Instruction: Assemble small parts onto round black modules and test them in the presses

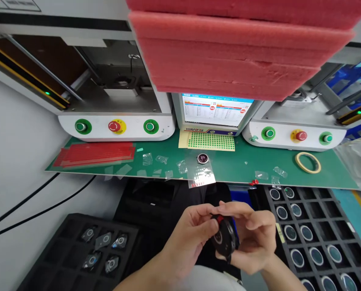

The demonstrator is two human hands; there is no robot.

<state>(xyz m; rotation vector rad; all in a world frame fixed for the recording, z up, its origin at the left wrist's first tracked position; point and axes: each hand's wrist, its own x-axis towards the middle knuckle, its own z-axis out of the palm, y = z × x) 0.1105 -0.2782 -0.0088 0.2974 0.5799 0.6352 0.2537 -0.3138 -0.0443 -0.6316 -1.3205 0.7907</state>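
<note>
In front of my body, my left hand (192, 234) and my right hand (255, 234) grip a round black watch body (225, 239) between them. Its dark face, with a pale ring on it, is turned partly to the left. My left thumb and fingertips pinch the upper left edge, where a small red piece (219, 219) shows. Around the right side and the bottom, the fingers of my right hand are curled. On the green bench beyond, a round watch with a lit display (202, 158) lies on a clear plastic sheet (202, 176).
A black tray (320, 214) with round watch parts stands at right; another tray (56, 252) holds bagged pieces at left. The green bench (229, 169) carries red strips (98, 153), green-dot stickers (211, 141) and a tape roll (308, 162). Red foam (238, 52) overhangs the monitor (213, 113).
</note>
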